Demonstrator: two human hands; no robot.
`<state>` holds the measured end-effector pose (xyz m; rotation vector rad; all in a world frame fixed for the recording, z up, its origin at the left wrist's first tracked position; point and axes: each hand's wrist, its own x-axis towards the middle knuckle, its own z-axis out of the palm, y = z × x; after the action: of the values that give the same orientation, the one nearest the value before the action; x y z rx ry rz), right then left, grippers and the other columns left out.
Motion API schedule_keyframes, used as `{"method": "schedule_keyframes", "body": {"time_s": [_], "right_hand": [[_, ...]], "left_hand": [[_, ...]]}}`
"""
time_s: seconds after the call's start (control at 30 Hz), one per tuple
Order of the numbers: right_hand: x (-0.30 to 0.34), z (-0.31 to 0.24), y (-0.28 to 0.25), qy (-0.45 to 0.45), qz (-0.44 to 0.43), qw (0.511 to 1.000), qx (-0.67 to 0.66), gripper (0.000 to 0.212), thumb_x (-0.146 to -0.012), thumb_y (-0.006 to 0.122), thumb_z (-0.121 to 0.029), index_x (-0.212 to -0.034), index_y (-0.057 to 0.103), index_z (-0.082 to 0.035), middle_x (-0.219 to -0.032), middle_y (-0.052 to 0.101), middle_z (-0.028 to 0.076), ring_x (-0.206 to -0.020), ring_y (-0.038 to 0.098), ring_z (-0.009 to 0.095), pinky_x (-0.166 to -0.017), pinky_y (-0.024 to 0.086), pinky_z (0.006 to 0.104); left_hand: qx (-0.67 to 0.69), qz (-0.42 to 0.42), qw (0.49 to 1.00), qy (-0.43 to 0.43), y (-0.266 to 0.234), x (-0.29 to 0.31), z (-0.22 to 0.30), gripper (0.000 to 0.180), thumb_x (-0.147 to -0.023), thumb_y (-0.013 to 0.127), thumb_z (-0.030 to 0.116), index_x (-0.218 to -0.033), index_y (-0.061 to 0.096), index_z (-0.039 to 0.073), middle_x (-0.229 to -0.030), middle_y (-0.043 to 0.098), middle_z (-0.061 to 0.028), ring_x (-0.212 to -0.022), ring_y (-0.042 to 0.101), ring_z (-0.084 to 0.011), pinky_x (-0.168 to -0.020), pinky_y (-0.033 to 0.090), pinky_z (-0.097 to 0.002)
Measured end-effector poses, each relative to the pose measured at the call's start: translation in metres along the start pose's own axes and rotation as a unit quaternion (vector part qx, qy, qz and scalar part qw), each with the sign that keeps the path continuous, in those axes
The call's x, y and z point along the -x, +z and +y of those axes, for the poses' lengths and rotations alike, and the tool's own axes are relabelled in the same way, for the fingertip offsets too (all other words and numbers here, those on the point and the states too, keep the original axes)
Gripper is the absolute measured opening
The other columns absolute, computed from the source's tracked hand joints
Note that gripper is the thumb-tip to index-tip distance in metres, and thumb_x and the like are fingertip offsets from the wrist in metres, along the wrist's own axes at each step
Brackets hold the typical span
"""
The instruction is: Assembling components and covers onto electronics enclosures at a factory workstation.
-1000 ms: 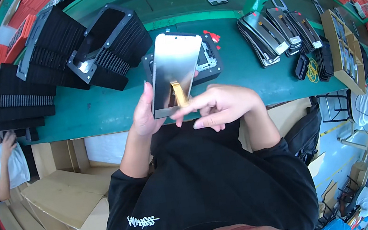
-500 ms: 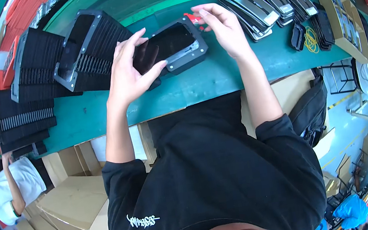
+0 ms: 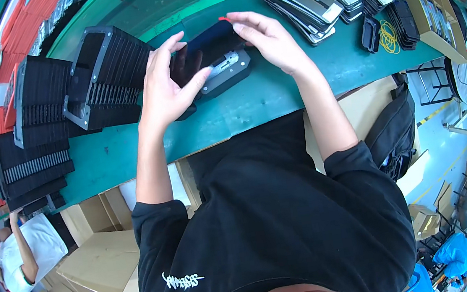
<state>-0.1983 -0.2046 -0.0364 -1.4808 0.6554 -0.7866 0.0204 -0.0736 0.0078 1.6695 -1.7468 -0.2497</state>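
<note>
Screen (image 3: pixel 208 43) lifted, long axis slanting far right, left fingers (image 3: pixel 164 50) wide around it, right fingers (image 3: pixel 246 18) narrowed, holds unclear

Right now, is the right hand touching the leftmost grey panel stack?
Apart. The head view shows green tabletop between the right hand and the grey panel stack.

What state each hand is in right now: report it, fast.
Left hand: thumb and fingers spread around the dark panel; firm grip cannot be told.
Right hand: fingertips by a red tab; whether pinching it cannot be told.
</note>
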Motion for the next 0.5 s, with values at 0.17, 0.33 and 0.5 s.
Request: {"method": "schedule_keyframes", "body": {"time_s": [0.17,0.33,0.5], "right_hand": [[0.008,0.012,0.005,0.029,-0.036,0.999,-0.003,0.049,-0.103,0.065,-0.016,-0.147,0.053,-0.001,-0.135,0.064,0.012,-0.122,0.062,0.017,-0.104,0.050,0.0329],[0.007,0.004,0.008,0.048,-0.045,0.997,0.027,0.052,-0.101,0.067,-0.011,-0.148,0.050,0.003,-0.134,0.064,0.013,-0.116,0.064,0.018,-0.102,0.052,0.0326],[0.010,0.005,0.010,0.035,-0.047,0.998,0.026,0.052,-0.101,0.067,-0.011,-0.148,0.049,0.003,-0.136,0.063,0.014,-0.115,0.065,0.019,-0.100,0.053,0.0324]], "left_hand": [[-0.075,0.010,0.995,0.060,-0.007,0.010,-0.003,0.080,-0.072,0.091,0.031,-0.140,0.056,0.005,-0.128,0.067,-0.0149,-0.122,0.061,-0.0349,-0.115,0.039,-0.0561],[-0.063,0.019,0.996,0.055,-0.009,0.016,-0.007,0.079,-0.069,0.092,0.030,-0.137,0.058,0.006,-0.129,0.066,-0.0131,-0.125,0.060,-0.0352,-0.119,0.031,-0.0616],[-0.051,0.021,0.997,0.056,-0.011,0.017,-0.009,0.078,-0.068,0.093,0.029,-0.134,0.059,0.007,-0.129,0.067,-0.0125,-0.124,0.061,-0.0351,-0.120,0.031,-0.0609]]}}
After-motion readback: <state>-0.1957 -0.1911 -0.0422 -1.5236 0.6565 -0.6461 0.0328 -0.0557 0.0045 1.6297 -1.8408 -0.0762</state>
